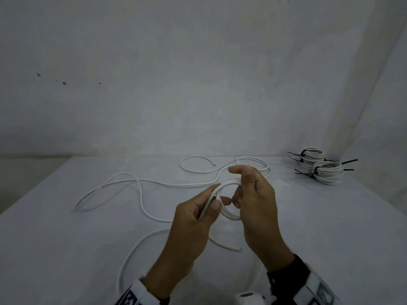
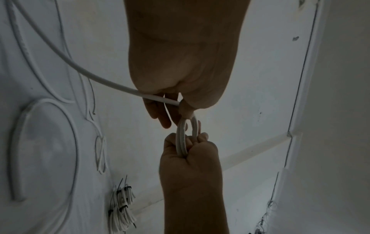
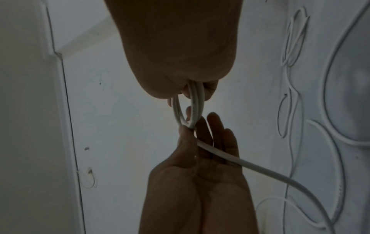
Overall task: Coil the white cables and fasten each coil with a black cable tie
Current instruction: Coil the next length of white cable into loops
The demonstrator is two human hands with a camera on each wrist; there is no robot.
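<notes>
While both hands meet above the desk [image 1: 66, 249], the scene reads so:
Coil: a small ring of white cable [image 1: 224, 201], a couple of turns, held upright in the air between the two hands.
Left hand [image 1: 196, 219]: grip closed on the near-left side of the ring, thumb pressing the turns against the fingers; the loose length runs out across the palm.
Right hand [image 1: 257, 199]: grip closed on the right side of the ring, fingers curled through and round it, index finger stretched out above.
Loose cable [image 1: 141, 190]: trails in wide curves over the desk, behind and left of the hands.
Finished coils [image 1: 319, 165]: two bundles, each bound with black cable ties [image 1: 350, 161], stacked at the far right corner, well apart from the hands.
</notes>
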